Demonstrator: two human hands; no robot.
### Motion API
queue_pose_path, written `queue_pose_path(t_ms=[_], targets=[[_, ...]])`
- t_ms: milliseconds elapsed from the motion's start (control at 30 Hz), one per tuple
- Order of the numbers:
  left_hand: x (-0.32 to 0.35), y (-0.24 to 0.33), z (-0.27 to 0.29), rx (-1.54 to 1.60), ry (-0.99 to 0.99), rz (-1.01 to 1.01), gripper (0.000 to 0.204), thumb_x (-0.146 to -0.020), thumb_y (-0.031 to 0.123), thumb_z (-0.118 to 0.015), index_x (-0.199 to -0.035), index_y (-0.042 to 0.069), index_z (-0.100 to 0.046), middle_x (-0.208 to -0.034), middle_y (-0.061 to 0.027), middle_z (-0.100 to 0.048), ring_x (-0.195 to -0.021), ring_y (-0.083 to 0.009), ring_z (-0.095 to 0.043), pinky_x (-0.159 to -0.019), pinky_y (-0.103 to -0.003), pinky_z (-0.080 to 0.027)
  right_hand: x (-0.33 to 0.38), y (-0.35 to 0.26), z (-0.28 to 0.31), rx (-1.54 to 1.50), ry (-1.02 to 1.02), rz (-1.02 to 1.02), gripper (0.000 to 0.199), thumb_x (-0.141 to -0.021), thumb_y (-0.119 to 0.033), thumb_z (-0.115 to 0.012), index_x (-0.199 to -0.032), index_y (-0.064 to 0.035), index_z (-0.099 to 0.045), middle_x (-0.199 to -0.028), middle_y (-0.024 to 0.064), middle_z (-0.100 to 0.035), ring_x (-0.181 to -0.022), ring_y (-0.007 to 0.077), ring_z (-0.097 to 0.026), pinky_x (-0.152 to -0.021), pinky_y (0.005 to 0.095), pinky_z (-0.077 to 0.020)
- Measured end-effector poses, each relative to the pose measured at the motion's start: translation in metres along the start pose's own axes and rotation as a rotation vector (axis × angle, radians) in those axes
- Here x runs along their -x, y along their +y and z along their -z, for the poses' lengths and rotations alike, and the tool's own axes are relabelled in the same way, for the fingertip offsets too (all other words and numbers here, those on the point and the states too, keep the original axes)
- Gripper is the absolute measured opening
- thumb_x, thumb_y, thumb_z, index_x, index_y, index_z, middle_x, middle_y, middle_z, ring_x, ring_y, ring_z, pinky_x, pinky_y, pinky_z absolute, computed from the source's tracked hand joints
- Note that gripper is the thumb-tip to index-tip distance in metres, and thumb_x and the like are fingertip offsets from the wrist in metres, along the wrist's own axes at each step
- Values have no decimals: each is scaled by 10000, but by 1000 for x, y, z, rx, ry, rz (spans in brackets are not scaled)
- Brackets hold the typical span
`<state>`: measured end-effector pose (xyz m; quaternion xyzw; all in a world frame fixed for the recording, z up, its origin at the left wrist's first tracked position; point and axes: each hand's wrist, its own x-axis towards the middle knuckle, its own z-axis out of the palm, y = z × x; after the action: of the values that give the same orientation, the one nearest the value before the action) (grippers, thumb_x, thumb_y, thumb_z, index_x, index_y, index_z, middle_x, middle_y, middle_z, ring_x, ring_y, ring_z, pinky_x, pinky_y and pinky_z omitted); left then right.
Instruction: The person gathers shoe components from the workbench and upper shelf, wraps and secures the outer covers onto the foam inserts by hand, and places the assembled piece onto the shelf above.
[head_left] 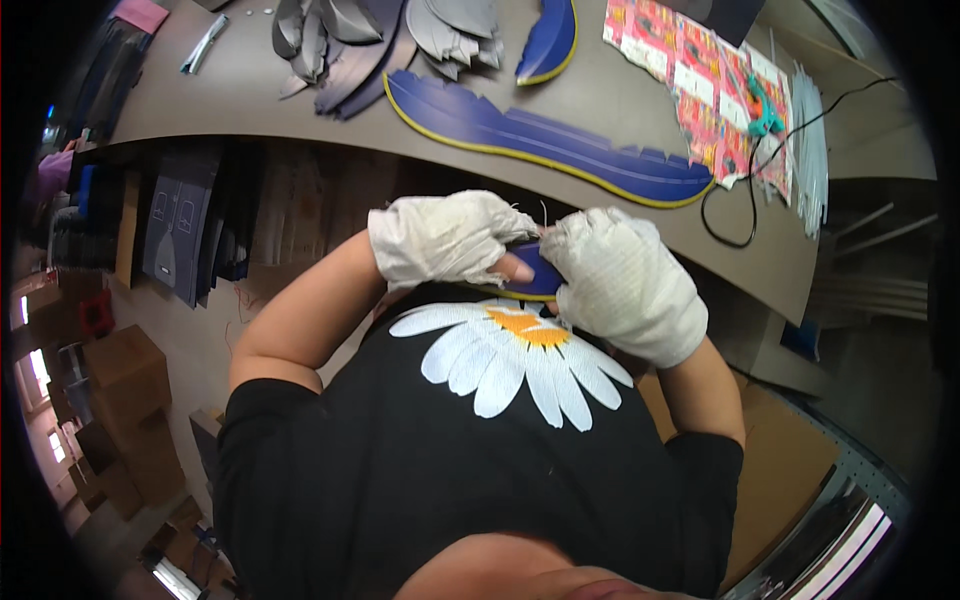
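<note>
Close to my chest I hold a dark blue curved strip (537,270) with a yellow edge, between both gloved hands. My left hand (455,238), in a white work glove with the thumb tip bare, pinches the strip from the left. My right hand (630,280), gloved the same way, is closed round its other side; the glove hides most of its fingers. On the table just beyond lies a long blue curved piece (540,140) with a yellow edge and notches along its far side. Farther back rests a shorter blue piece (553,42) of the same kind.
Grey curved pieces (455,35) lie piled on the table (240,90). At the right are red-patterned sheets (690,85), a teal-handled tool (765,108), a black cable (750,215) and pale strips (810,150). Cardboard boxes (130,400) stand on the floor at left.
</note>
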<state>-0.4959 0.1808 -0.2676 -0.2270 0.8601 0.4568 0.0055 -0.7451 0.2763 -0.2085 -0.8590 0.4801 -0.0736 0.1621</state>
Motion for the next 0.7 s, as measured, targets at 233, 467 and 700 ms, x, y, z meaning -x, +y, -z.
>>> queue_pose_path(t_ms=[233,467,700], targets=[[26,35,15,-149,86,-9,1079,-811,391,-969,-1725,81,-486,-1268,-201,-775,-1177,-397,-751,-1033,-472,-602,0,7,7,-24,19,-2,363,-822,-269,-877,-1129,-85,-817,-1133,107,-797,-1093,332,-764,-967,469,-603],[26,46,10,-330,236,40,771,-830,264,-896,-1550,89,-683,-1172,-148,-809,-1095,-368,-771,-962,-476,-620,-11,9,1,121,44,-4,358,-812,-301,-884,-1115,-120,-826,-1092,84,-798,-1117,303,-759,-991,457,-587],[23,58,16,-496,331,60,509,-782,155,-827,-1287,97,-801,-1117,-114,-809,-1056,-356,-767,-895,-489,-625,-21,12,1,276,187,55,279,-847,-195,-774,-1119,-146,-816,-1016,44,-789,-1001,255,-773,-891,427,-623]])
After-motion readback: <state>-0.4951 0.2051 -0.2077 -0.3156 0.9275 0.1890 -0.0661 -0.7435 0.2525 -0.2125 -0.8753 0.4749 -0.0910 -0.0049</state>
